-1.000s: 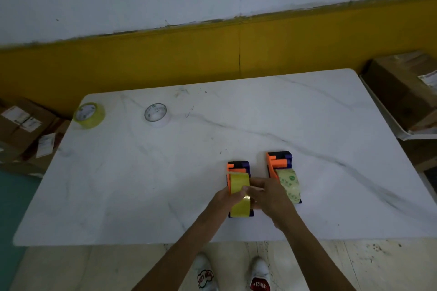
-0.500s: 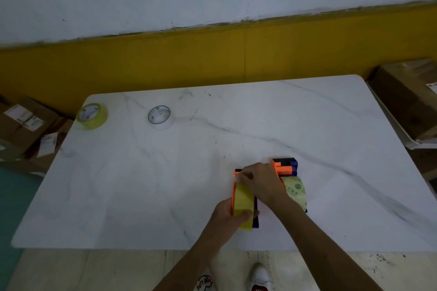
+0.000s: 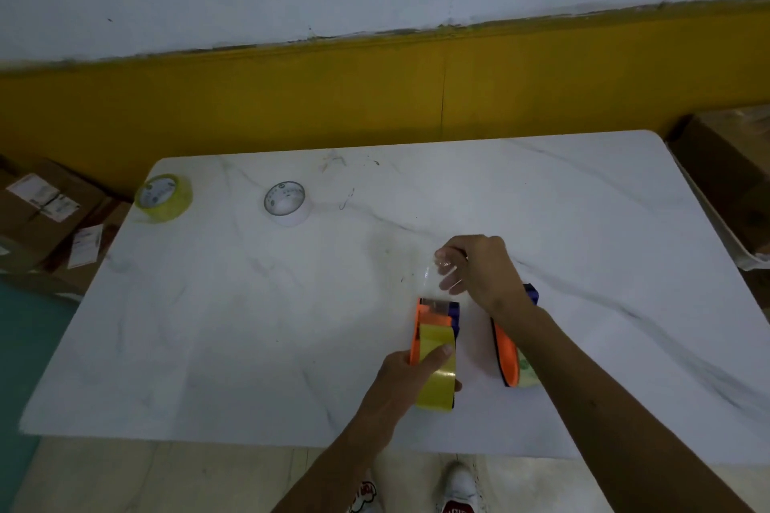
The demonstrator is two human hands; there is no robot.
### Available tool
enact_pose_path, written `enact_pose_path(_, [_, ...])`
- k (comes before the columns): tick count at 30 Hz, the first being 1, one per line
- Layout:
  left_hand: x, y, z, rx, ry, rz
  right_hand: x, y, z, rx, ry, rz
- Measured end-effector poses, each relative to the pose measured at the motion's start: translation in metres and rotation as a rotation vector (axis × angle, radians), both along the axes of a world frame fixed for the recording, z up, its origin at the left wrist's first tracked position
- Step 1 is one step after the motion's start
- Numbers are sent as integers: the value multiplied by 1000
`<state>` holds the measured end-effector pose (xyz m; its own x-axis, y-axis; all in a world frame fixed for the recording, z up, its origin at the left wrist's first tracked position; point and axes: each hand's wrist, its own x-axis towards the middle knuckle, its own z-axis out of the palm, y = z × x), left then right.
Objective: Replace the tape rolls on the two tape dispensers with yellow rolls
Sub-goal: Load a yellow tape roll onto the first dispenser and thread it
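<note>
Two orange-and-blue tape dispensers stand near the front edge of the white marble table [image 3: 250,325]. The left dispenser [image 3: 433,321] carries a yellow roll [image 3: 435,379], and my left hand [image 3: 406,379] grips that roll with the thumb across its top. My right hand [image 3: 479,269] is raised beyond the dispenser's blade, pinching a clear strip of tape [image 3: 433,275] that runs back to it. The right dispenser [image 3: 506,354] lies partly under my right forearm with a pale roll [image 3: 526,373] in it. A spare yellow roll [image 3: 163,198] lies at the far left corner.
A clear, whitish roll [image 3: 287,202] lies on the table right of the spare yellow roll. Cardboard boxes are stacked on the floor at the left [image 3: 37,217] and at the right [image 3: 733,179]. A yellow-painted wall band runs behind the table.
My right hand has moved from the yellow roll forward past the blade, drawing a strip of tape out. My left hand has shifted its hold onto the roll's top.
</note>
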<state>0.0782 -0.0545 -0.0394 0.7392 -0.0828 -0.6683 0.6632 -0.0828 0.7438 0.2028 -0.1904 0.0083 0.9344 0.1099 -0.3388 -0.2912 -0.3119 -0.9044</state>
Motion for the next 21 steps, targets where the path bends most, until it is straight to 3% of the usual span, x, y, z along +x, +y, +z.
enact_pose_path(8, [-2,4,-10,-56,28,-42,43,-10,26,294,70,-222])
enact_pose_path(16, [5,3,-15,-124,50,-122,71,-6,31,163,-23,-88])
enact_pose_path(21, [3,-1,-9,3,22,-53,76,-5,22,64,-74,-19])
